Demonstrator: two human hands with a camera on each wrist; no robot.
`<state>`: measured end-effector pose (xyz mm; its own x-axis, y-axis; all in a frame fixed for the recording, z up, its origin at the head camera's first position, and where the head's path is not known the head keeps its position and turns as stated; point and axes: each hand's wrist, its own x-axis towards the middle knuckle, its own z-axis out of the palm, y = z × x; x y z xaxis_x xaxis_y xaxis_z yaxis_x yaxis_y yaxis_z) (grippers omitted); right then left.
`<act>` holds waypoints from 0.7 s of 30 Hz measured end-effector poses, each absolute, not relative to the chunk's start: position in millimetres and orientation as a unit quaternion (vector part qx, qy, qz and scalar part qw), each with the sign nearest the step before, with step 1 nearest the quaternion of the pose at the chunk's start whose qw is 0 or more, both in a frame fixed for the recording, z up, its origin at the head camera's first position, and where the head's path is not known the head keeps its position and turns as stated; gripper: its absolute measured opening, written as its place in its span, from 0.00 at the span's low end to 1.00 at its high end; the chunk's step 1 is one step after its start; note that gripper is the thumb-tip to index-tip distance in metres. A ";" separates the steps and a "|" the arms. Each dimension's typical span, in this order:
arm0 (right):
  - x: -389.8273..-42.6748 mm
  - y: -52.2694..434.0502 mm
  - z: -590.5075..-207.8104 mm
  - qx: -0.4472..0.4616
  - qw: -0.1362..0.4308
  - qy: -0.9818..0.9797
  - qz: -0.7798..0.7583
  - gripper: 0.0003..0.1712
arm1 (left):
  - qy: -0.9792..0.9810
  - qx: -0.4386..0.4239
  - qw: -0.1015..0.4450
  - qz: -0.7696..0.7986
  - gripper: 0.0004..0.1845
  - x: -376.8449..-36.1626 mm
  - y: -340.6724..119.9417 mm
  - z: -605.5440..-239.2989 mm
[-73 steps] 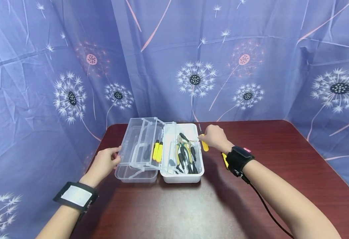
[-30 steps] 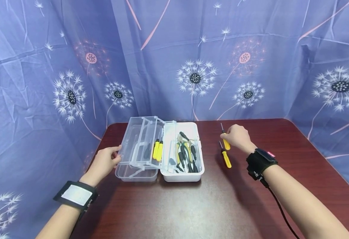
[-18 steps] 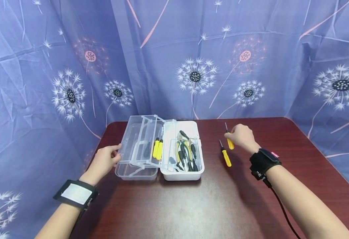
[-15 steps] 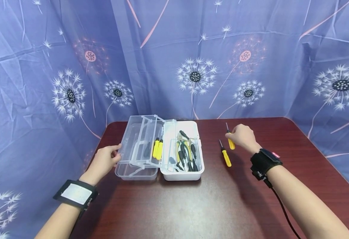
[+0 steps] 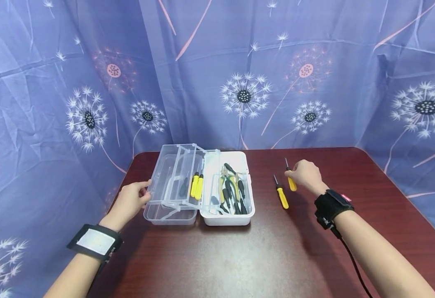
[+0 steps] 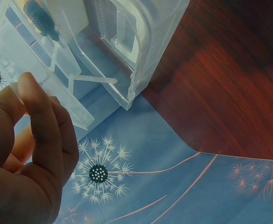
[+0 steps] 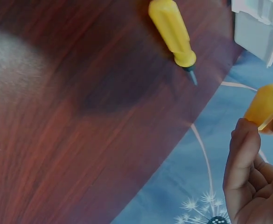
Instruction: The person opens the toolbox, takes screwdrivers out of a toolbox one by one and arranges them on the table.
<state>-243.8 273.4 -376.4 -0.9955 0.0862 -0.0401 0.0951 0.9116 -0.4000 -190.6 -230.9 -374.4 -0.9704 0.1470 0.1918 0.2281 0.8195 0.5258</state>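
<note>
My left hand (image 5: 129,203) pinches the left edge of a clear plastic tray (image 5: 161,182) of the open toolbox; the thumb and fingertips meet at that edge in the left wrist view. Between the thumb and fingers of my right hand (image 5: 307,176) is the yellow handle of a screwdriver (image 5: 291,182). Its shaft points away from me, and the handle end (image 7: 265,106) sticks out of the grip in the right wrist view. A second yellow screwdriver (image 5: 282,198) lies on the table just left of that hand.
The white toolbox base (image 5: 226,221) stands left of the screwdrivers, with pliers (image 5: 222,188) and several black-handled tools inside. Two yellow-handled tools (image 5: 196,186) sit in the clear tray section. Behind the brown table (image 5: 221,265) hangs a blue curtain (image 5: 202,82). A cable trails from the right wrist.
My right hand has carried the screwdriver from the toolbox's right rim to the right, past the other screwdriver, and lately slightly nearer. The left hand has kept its place on the tray.
</note>
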 end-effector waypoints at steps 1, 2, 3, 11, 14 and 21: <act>-243.3 274.0 -378.4 0.048 0.013 0.978 -0.204 0.25 | -0.951 -0.099 0.071 -0.284 0.24 -190.9 -231.0 -374.5; -242.8 274.7 -380.2 0.049 0.014 0.978 -0.202 0.25 | -0.951 -0.099 0.071 -0.285 0.24 -191.1 -231.0 -374.5; -242.4 275.2 -382.1 0.050 0.013 0.978 -0.200 0.25 | -0.951 -0.099 0.071 -0.285 0.24 -191.2 -231.0 -374.6; -240.8 278.7 -397.7 0.069 0.028 0.976 -0.205 0.23 | -0.951 -0.100 0.071 -0.285 0.24 -191.2 -230.9 -375.8; -240.6 279.3 -402.5 0.073 0.032 0.975 -0.205 0.22 | -0.950 -0.099 0.070 -0.287 0.24 -191.0 -230.9 -375.4; -241.7 280.1 -414.8 0.088 0.036 0.976 -0.194 0.22 | -0.951 -0.098 0.070 -0.286 0.24 -190.9 -231.1 -375.0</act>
